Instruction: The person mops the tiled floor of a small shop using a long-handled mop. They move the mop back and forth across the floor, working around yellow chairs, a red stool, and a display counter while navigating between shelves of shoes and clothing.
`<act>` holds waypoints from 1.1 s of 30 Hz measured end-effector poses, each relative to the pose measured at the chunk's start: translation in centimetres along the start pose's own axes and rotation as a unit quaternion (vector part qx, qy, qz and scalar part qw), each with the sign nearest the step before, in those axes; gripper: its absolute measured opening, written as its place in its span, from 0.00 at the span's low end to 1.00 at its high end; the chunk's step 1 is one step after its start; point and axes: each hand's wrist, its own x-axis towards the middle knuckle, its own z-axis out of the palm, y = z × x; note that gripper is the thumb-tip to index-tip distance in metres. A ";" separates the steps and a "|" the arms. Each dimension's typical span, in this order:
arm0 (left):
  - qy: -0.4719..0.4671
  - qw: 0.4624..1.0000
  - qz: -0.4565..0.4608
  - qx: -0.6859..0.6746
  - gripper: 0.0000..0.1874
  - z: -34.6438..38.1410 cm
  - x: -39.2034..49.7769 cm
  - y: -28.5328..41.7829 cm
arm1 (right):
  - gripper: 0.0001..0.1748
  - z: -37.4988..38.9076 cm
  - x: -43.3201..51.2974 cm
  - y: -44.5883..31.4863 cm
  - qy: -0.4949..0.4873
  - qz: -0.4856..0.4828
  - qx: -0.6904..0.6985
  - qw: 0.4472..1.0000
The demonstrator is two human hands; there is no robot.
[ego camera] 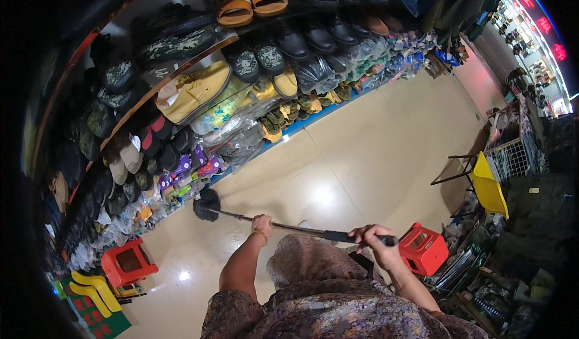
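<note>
A long mop handle slants across in front of my body, with a metal shaft and a black grip at its upper end. My left hand is wrapped around the shaft near the middle; a bracelet circles that wrist. Near the handle's top end, my right hand grasps the black grip. The dark, shaggy mop head rests on the glossy beige tile floor, close beside the low shelf's blue edge.
Shelves packed with shoes and plastic-wrapped goods curve along the left and far side. A red stool stands at my right, another red stool at left. A yellow chair and wire basket stand right, near stacked clothing.
</note>
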 end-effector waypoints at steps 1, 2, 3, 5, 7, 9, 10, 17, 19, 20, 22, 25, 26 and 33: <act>0.006 1.000 0.017 -0.007 0.06 0.4 -0.1 -0.5 | 0.12 -0.1 -0.3 0.6 -0.015 0.011 0.006 1.000; 0.002 1.000 0.027 -0.010 0.07 0.6 -0.1 -0.4 | 0.10 -0.6 -0.6 0.7 -0.004 0.024 -0.002 1.000; -0.012 0.999 0.031 -0.013 0.08 0.6 0.0 0.2 | 0.10 -1.3 -0.8 0.5 0.013 0.014 0.007 1.000; -0.021 0.998 0.054 -0.009 0.09 0.4 1.3 3.4 | 0.10 -3.5 -1.1 -0.9 0.046 -0.015 0.028 0.998; -0.051 0.996 0.078 0.003 0.08 -0.1 2.6 8.3 | 0.13 -5.9 -1.8 -2.8 0.113 -0.051 0.015 0.992; -0.051 0.991 0.126 -0.013 0.06 -1.0 3.9 13.9 | 0.16 -8.2 -3.4 -5.4 0.191 -0.076 0.007 0.979; -0.033 0.987 0.150 -0.035 0.05 -1.3 4.4 16.7 | 0.15 -9.3 -4.3 -6.8 0.214 -0.103 -0.021 0.971; -0.053 0.943 0.319 -0.076 0.05 -2.9 8.8 32.2 | 0.15 -10.2 -12.0 -12.8 0.322 -0.228 -0.120 0.911; -0.026 0.935 0.341 -0.097 0.04 -2.3 10.1 34.7 | 0.16 -9.0 -12.8 -13.2 0.331 -0.242 -0.190 0.892; 0.002 0.926 0.358 -0.117 0.03 -1.9 11.0 35.5 | 0.16 -8.2 -13.0 -13.4 0.334 -0.226 -0.198 0.893; 0.045 0.908 0.387 -0.154 0.02 -1.0 12.4 36.9 | 0.17 -6.3 -12.8 -13.0 0.334 -0.242 -0.268 0.871; 0.093 0.878 0.416 -0.220 0.06 -0.1 12.7 38.2 | 0.19 -4.4 -12.5 -13.1 0.306 -0.263 -0.356 0.843; 0.090 0.866 0.423 -0.249 0.07 0.0 12.2 38.8 | 0.19 -4.2 -12.5 -13.6 0.300 -0.283 -0.356 0.839; 0.018 0.883 0.397 -0.249 0.08 -2.8 5.6 40.9 | 0.17 -8.9 -12.1 -18.7 0.232 -0.427 -0.271 0.831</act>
